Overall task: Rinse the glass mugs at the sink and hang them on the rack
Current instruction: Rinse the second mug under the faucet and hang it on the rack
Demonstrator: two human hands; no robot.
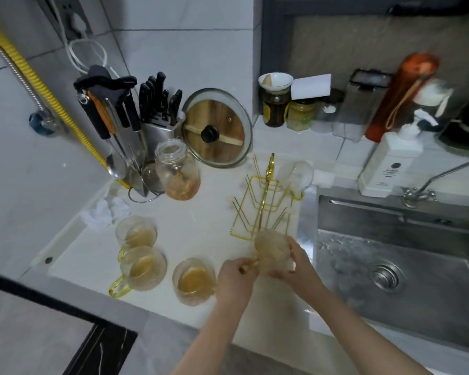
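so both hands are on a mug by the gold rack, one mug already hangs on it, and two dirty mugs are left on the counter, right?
Not quite: the head view shows three dirty mugs left on the counter, not two. The rest stands: left hand and right hand hold a mug by the gold rack, and one mug hangs on it.

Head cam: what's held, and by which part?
One glass mug: left hand pinches its yellow handle, right hand cups the body, near the gold rack.
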